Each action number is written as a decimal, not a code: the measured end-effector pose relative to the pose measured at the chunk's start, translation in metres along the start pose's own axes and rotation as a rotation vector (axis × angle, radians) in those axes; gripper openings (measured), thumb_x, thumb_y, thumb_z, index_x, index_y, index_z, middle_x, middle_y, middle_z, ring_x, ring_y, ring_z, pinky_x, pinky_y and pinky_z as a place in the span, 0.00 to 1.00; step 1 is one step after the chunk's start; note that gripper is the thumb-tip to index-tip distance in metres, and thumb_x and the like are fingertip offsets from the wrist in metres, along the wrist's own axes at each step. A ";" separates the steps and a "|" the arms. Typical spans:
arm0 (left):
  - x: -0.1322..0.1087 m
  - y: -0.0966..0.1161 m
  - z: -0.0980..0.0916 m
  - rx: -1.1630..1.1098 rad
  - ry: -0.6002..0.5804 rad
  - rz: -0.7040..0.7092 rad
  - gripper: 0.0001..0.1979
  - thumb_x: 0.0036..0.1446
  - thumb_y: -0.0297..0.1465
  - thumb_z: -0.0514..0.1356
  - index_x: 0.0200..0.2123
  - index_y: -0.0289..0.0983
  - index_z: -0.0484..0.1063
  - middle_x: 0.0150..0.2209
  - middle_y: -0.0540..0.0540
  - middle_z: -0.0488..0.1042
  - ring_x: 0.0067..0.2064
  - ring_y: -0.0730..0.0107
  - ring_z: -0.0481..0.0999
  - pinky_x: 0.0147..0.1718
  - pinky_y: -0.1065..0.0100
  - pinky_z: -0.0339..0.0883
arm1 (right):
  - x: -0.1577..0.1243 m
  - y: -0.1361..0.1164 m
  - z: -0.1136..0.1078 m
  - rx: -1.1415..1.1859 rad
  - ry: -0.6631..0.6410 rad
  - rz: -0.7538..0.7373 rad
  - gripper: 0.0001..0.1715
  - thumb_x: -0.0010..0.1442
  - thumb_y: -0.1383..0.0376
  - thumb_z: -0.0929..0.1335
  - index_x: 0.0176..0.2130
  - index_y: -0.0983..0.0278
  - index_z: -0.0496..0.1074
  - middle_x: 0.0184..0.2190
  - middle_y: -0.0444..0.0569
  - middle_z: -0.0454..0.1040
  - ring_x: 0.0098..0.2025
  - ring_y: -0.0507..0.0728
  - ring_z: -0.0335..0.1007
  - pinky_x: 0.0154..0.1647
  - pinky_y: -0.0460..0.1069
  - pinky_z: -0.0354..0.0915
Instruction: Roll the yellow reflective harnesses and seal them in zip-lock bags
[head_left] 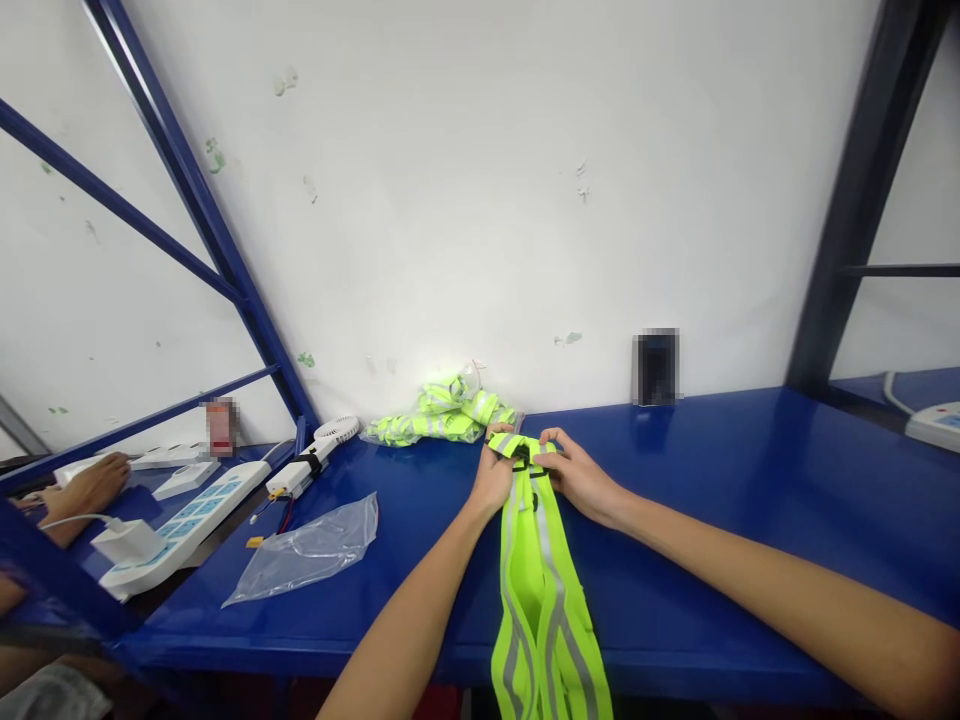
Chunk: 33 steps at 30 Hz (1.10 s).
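Observation:
My left hand [492, 478] and my right hand [579, 474] both pinch the top end of a neon yellow reflective strap vest [541, 590] with grey stripes. A black buckle [523, 460] sits between my fingers. The vest lies on the blue table [712, 480] and hangs over its front edge. Both hands are closed on the fabric.
A pile of bagged neon vests [442, 412] lies against the white wall. An empty clear plastic bag [315, 548] rests to the left, beside a small white fan [319, 455] and a white power strip [187, 525]. Another person's hand [82, 490] is at far left.

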<state>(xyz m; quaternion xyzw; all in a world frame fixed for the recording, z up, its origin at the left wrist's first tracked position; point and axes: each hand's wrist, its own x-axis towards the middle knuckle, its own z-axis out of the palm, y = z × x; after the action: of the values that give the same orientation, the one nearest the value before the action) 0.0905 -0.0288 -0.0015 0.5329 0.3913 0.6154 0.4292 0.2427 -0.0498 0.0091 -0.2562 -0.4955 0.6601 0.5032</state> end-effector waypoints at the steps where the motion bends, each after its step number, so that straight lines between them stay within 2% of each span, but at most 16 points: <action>1: -0.001 0.003 0.001 -0.076 -0.001 -0.072 0.17 0.43 0.24 0.60 0.40 0.39 0.69 0.32 0.51 0.73 0.37 0.67 0.73 0.40 0.67 0.65 | 0.001 -0.001 -0.002 0.015 0.013 0.017 0.20 0.49 0.64 0.73 0.38 0.57 0.59 0.27 0.37 0.69 0.28 0.51 0.66 0.30 0.45 0.64; 3: -0.004 0.010 0.005 -0.261 -0.011 -0.237 0.16 0.48 0.33 0.60 0.43 0.38 0.71 0.32 0.49 0.75 0.36 0.63 0.75 0.38 0.65 0.67 | 0.003 -0.005 -0.006 0.042 0.031 0.055 0.23 0.46 0.67 0.73 0.39 0.57 0.60 0.27 0.38 0.71 0.28 0.51 0.68 0.30 0.45 0.65; 5: -0.006 0.018 0.008 -0.414 -0.026 -0.352 0.21 0.50 0.41 0.58 0.45 0.36 0.72 0.33 0.46 0.77 0.36 0.59 0.77 0.36 0.63 0.69 | 0.004 -0.008 -0.009 0.055 0.053 0.075 0.27 0.43 0.70 0.72 0.42 0.56 0.61 0.28 0.39 0.73 0.31 0.53 0.71 0.32 0.47 0.67; 7: -0.007 0.023 0.011 -0.480 -0.043 -0.381 0.25 0.52 0.45 0.56 0.46 0.33 0.73 0.34 0.44 0.78 0.37 0.56 0.78 0.36 0.62 0.70 | 0.005 -0.011 -0.011 0.036 0.092 0.060 0.35 0.41 0.72 0.72 0.48 0.55 0.61 0.32 0.41 0.75 0.35 0.55 0.73 0.36 0.49 0.70; 10: -0.006 0.022 0.015 -0.462 -0.109 -0.376 0.27 0.56 0.48 0.53 0.47 0.33 0.74 0.35 0.42 0.79 0.40 0.54 0.78 0.38 0.61 0.71 | 0.008 -0.012 -0.013 -0.080 0.171 -0.027 0.42 0.42 0.71 0.72 0.55 0.55 0.60 0.45 0.48 0.76 0.42 0.59 0.75 0.40 0.53 0.72; 13: -0.005 0.014 0.016 -0.388 -0.158 -0.321 0.28 0.56 0.49 0.56 0.50 0.34 0.73 0.38 0.42 0.80 0.43 0.53 0.78 0.42 0.59 0.71 | 0.011 -0.010 -0.018 -0.283 0.231 -0.191 0.36 0.45 0.69 0.71 0.53 0.59 0.64 0.55 0.53 0.70 0.52 0.62 0.71 0.47 0.55 0.71; 15: -0.005 0.009 0.016 -0.340 -0.149 -0.271 0.28 0.55 0.47 0.59 0.53 0.35 0.71 0.40 0.42 0.80 0.45 0.53 0.78 0.45 0.59 0.70 | 0.012 -0.007 -0.022 -0.433 0.241 -0.314 0.31 0.47 0.68 0.71 0.51 0.61 0.65 0.55 0.53 0.70 0.55 0.63 0.68 0.51 0.56 0.68; 17: -0.006 0.007 0.014 -0.320 -0.158 -0.265 0.28 0.54 0.45 0.61 0.55 0.36 0.70 0.42 0.42 0.80 0.46 0.53 0.77 0.47 0.59 0.69 | 0.011 -0.005 -0.024 -0.546 0.231 -0.417 0.28 0.51 0.67 0.69 0.51 0.60 0.64 0.51 0.52 0.71 0.53 0.61 0.68 0.52 0.56 0.68; 22: -0.011 0.016 0.011 -0.400 -0.336 -0.426 0.34 0.56 0.53 0.55 0.54 0.32 0.70 0.42 0.37 0.79 0.47 0.49 0.77 0.48 0.56 0.69 | 0.006 -0.002 -0.026 -0.679 0.204 -0.519 0.22 0.58 0.64 0.66 0.53 0.57 0.61 0.50 0.51 0.67 0.50 0.61 0.68 0.47 0.55 0.69; 25: -0.013 0.022 0.012 -0.437 -0.410 -0.470 0.37 0.55 0.57 0.52 0.54 0.31 0.70 0.44 0.35 0.79 0.49 0.48 0.76 0.50 0.54 0.68 | 0.008 0.000 -0.026 -0.712 0.206 -0.571 0.19 0.60 0.64 0.64 0.52 0.57 0.62 0.50 0.51 0.67 0.50 0.61 0.67 0.49 0.55 0.68; 28: -0.014 0.023 0.017 -0.464 -0.376 -0.409 0.36 0.56 0.55 0.53 0.54 0.32 0.69 0.45 0.36 0.78 0.50 0.49 0.76 0.51 0.55 0.67 | 0.012 0.001 -0.026 -0.692 0.231 -0.622 0.16 0.61 0.65 0.64 0.50 0.58 0.65 0.48 0.50 0.68 0.49 0.60 0.68 0.49 0.54 0.68; 33: -0.010 0.011 0.020 -0.355 -0.184 -0.275 0.31 0.54 0.48 0.60 0.56 0.37 0.64 0.44 0.40 0.77 0.46 0.55 0.77 0.47 0.58 0.69 | 0.013 -0.001 -0.030 -0.661 0.217 -0.646 0.16 0.59 0.68 0.63 0.46 0.59 0.70 0.47 0.50 0.71 0.51 0.59 0.68 0.52 0.55 0.66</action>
<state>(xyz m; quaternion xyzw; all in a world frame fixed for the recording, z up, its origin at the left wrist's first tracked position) 0.1100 -0.0414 0.0079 0.4444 0.3050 0.5593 0.6298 0.2639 -0.0261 0.0003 -0.3030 -0.6777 0.2461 0.6232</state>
